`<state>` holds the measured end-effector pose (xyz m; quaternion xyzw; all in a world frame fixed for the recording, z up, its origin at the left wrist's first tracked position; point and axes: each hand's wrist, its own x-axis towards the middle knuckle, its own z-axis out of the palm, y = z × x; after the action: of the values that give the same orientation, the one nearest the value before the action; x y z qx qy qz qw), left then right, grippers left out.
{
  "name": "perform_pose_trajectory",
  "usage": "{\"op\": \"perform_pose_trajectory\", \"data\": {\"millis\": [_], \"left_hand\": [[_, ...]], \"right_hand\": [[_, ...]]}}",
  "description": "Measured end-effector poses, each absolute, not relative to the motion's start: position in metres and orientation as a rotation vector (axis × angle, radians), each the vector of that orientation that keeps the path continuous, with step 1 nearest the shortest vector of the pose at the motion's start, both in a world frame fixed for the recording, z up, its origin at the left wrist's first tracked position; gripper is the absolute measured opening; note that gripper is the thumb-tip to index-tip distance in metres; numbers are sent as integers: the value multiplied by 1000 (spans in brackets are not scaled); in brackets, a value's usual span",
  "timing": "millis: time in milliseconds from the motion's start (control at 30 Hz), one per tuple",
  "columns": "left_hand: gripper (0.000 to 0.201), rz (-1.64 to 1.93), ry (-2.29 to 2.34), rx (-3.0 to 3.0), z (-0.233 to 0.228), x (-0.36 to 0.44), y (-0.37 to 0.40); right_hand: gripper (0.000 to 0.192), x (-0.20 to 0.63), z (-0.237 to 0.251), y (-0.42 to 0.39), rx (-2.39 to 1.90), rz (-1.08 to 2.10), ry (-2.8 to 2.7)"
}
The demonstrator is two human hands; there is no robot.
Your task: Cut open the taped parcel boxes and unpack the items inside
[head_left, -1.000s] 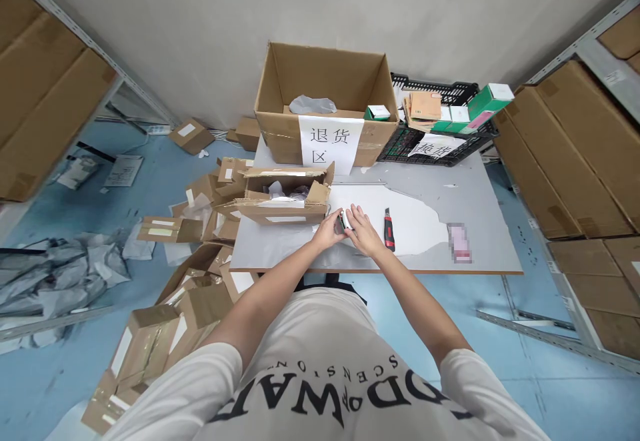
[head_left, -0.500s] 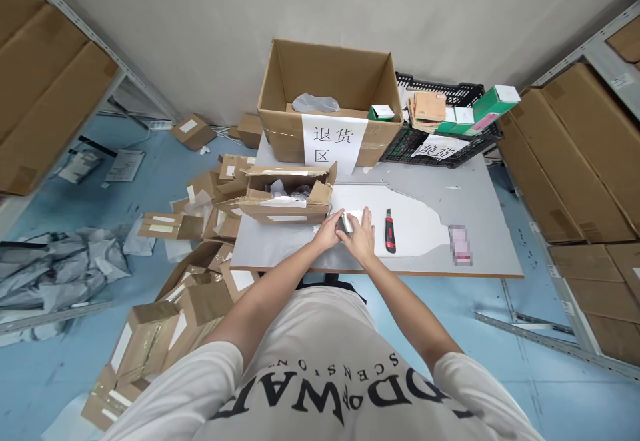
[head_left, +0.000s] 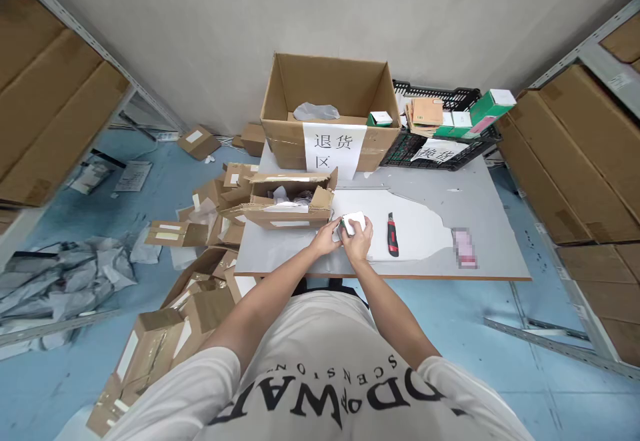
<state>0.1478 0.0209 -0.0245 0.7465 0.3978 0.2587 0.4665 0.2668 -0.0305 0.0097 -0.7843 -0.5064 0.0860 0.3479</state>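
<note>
Over the near part of the grey table (head_left: pixel 490 227), both my hands hold a small white box (head_left: pixel 353 222). My left hand (head_left: pixel 327 237) grips its left end and my right hand (head_left: pixel 361 241) wraps its right side and underside. A dark part shows at the box's left edge between my fingers. Just left of my hands lies an opened cardboard box (head_left: pixel 285 199) with crumpled white paper inside. A red and black utility knife (head_left: pixel 393 234) lies on the table right of my right hand.
A large open carton (head_left: pixel 327 111) with a white paper sign stands at the table's back. A black crate (head_left: pixel 440 141) with small boxes sits at the back right. A pink item (head_left: pixel 464 247) lies near the right. Opened cartons litter the floor on the left; shelves flank both sides.
My hands have lifted the small white box a little off the table and turned it, so its white top now shows more. My right hand has closed around it.
</note>
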Motion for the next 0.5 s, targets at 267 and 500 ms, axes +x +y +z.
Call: {"op": "perform_pose_trajectory", "data": {"millis": [267,500], "left_hand": [[74,593,1047,1843,-27,147,16],[52,344,1180,1920,-38,128,11]], "right_hand": [[23,287,12,-30,-1912,248,-1417],[27,348,69,7,-1835,420,-1530]]}}
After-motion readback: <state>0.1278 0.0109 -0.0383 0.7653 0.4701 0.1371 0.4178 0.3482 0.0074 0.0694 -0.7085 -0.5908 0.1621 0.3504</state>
